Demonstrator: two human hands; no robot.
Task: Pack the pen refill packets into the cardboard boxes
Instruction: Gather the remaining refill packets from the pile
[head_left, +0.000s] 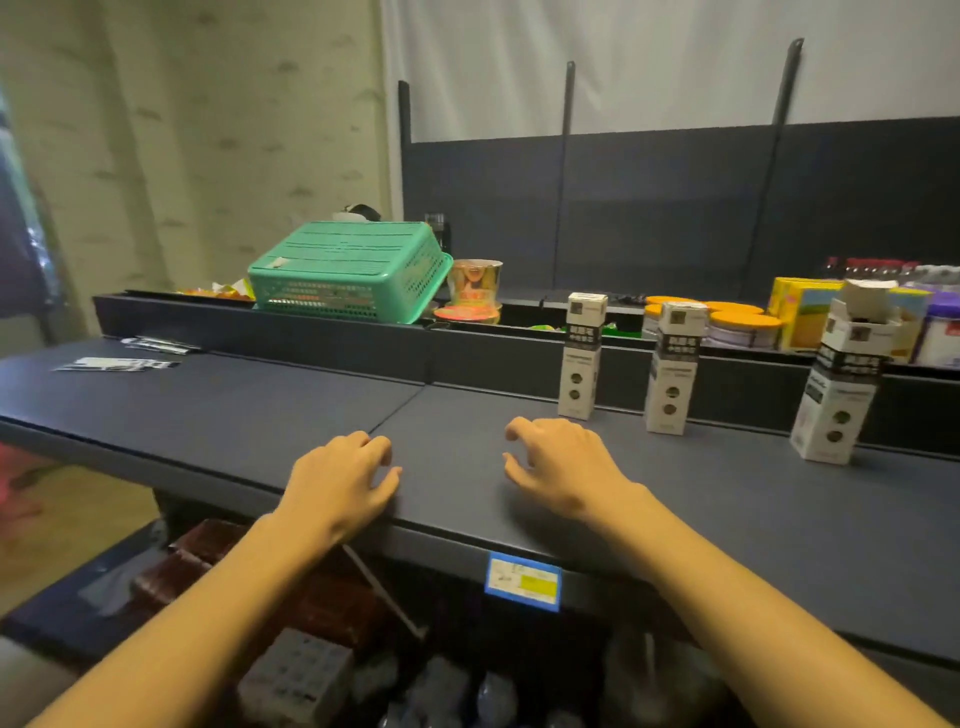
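Head view: a matte dark shelf top (218, 410) carries three tall, narrow cardboard boxes, white with black bands and paired round cut-outs. The left box (582, 356) and the middle box (674, 366) have shut tops; the right box (839, 379) has its flaps up. Flat glossy refill packets (117, 364) lie far off at the left end. The left hand (340, 483) and the right hand (561, 465) rest near the front edge, fingers loosely curled, holding nothing; the boxes stand just beyond the right hand.
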